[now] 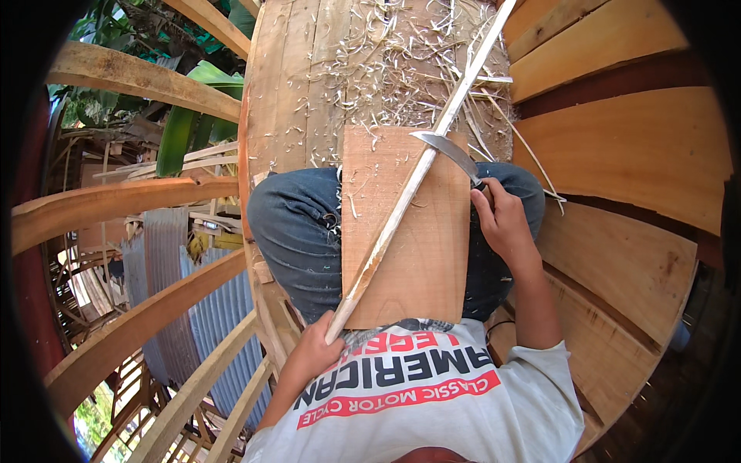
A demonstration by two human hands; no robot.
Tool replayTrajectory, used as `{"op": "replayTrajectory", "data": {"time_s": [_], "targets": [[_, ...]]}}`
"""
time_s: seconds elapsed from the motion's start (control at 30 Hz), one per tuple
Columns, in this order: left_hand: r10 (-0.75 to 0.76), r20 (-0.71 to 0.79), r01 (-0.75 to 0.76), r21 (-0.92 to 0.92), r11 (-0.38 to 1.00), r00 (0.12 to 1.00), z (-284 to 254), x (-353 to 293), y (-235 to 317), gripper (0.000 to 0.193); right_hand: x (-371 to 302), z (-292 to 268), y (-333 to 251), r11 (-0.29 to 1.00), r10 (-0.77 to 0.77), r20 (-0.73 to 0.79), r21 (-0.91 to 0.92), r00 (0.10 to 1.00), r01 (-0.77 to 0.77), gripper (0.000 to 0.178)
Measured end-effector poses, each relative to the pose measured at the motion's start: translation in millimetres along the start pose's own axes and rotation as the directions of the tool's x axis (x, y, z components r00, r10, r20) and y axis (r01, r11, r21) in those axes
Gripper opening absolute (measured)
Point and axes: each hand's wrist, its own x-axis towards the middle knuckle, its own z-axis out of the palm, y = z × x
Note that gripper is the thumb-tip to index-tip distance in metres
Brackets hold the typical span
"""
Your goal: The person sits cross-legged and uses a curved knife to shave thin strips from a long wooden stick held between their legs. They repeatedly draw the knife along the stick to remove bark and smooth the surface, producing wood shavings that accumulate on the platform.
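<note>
Wooden strip point(419, 171) is gripped at its near end by left fingers point(318, 347), angled forward-right from them; curved knife point(455, 151) is grasped by right fingers point(500, 197), blade crossed over strip, forward-left of them.

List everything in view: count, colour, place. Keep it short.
Stick: one, pale, slanting across the board
Knife: one, grey curved blade, across the stick
Board: one, light brown, on the lap
Shavings: many, pale, mostly beyond the board
Plank surface: one, brown, under the shavings
Rails: several, brown, left
Wide planks: several, orange-brown, right
Corrugated sheets: several, grey to bluish, beyond the rails
Leaves: several, green, upper left
Jeans: one pair, blue, on the folded legs
Shirt: one, whitish with print, bottom
Left hand: one, bare, gripping the stick's near end
Right hand: one, bare, on the knife handle
</note>
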Motion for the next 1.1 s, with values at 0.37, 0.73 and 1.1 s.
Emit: {"op": "replayTrajectory", "data": {"time_s": [0.37, 0.73, 1.1], "targets": [[-0.058, 0.016, 0.057, 0.037, 0.998, 0.998, -2.1, 0.9, 6.8, 0.029, 57.5, -21.7, 5.6, 0.993, 0.021, 0.014, -0.117, 1.0, -0.02, 0.023], [-0.004, -0.008, 0.004, 0.042, 0.999, 1.0, 6.0, 8.5, -9.6, 0.03, 62.9, -4.7, -4.1, 0.936, -0.208, -0.069, -0.304, 0.976, 0.178, 0.027], [-0.016, 0.008, 0.016, 0.002, 1.0, 1.0, 7.4, 11.1, -13.5, 0.031, 65.0, -13.7, 7.0, 0.871, -0.346, 0.097, -0.336, 0.933, 0.358, 0.031]]}}
